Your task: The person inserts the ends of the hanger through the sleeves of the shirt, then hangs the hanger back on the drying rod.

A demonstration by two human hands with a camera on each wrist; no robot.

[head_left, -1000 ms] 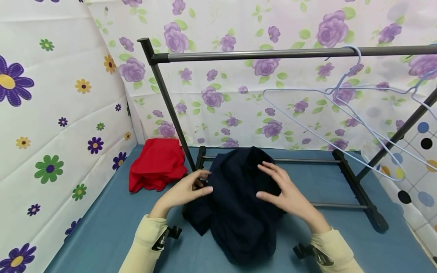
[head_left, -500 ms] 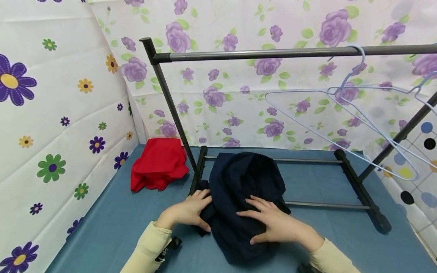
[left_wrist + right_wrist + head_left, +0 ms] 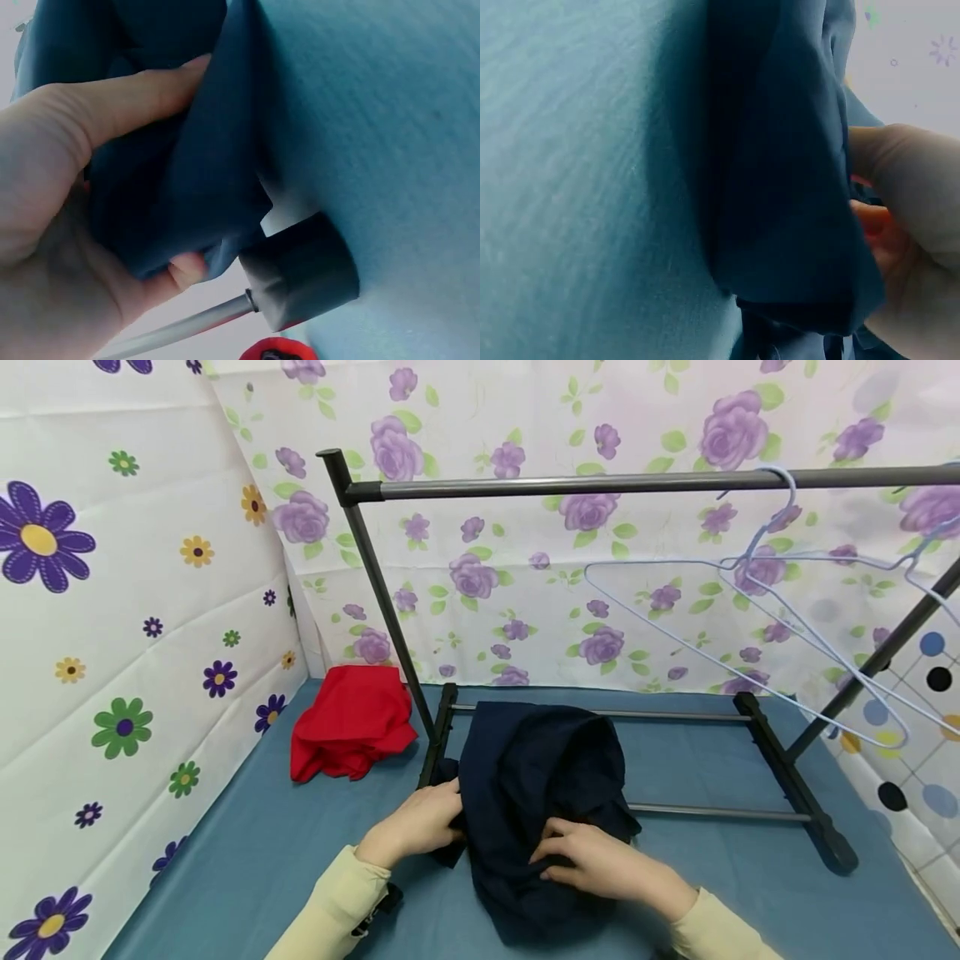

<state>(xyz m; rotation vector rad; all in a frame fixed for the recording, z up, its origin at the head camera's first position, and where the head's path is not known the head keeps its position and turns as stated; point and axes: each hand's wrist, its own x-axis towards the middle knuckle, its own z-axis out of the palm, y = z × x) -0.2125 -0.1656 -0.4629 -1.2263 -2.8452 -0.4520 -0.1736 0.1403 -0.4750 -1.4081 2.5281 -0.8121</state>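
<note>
A crumpled navy garment (image 3: 525, 760) lies heaped over the left part of the rack's base; its kind cannot be told from the folds. At its left side my left hand (image 3: 420, 823) grips a bunched edge. The left wrist view shows the thumb and fingers closed around the dark fabric (image 3: 180, 172), close to the rack's black foot (image 3: 304, 270). Lower on the heap, my right hand (image 3: 592, 862) has its fingers curled into the cloth and pinches a fold. In the right wrist view, hanging fabric (image 3: 787, 187) hides part of that hand (image 3: 922, 202).
A metal rack's top bar (image 3: 570, 486) spans above, with pale blue wire hangers (image 3: 667, 634) at the right. Its base rail (image 3: 720, 812) lies low on the blue cloth surface (image 3: 247, 868). A red cloth bundle (image 3: 352, 718) sits left of the rack.
Both hands came down from beside the heap's upper part toward the near side. Their spread fingers have closed on the navy fabric. The garment's top has sunk and flattened.
</note>
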